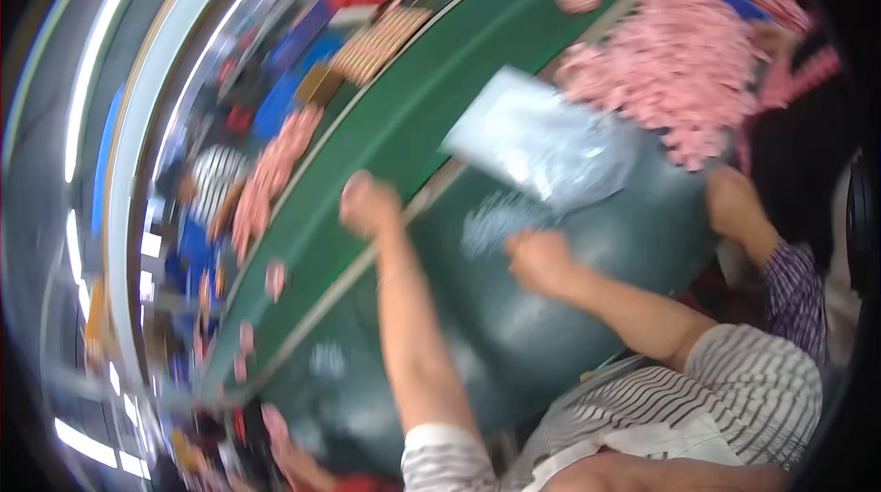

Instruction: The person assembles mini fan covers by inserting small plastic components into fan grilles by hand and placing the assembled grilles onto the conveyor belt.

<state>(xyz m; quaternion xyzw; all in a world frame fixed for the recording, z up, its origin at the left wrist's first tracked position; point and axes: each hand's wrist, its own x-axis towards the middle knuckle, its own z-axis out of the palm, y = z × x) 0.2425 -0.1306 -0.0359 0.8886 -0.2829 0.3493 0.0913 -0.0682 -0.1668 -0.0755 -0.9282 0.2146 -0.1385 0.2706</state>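
My left hand [374, 209] reaches out over the green conveyor belt [413, 116], closed around a small pink piece [353, 191] whose kind is blurred. My right hand [541, 262] is over the dark green tabletop [606, 253], its fingers drawn together at the edge of a loose heap of small pale-blue pieces [500, 221]. Whether those fingers pinch one of the pieces is too blurred to see. Just beyond the heap lies a clear, whitish plastic bag [551, 139], its far end close to the belt's edge.
A large heap of pink pieces [674, 61] covers the table's far right. Beside it is a co-worker's hand [734, 207] with a checked sleeve. Pink bundles [276, 281] sit on the belt. Across it, other people work near more pink stacks [280, 166]. A small pale cluster [328, 359] lies at left.
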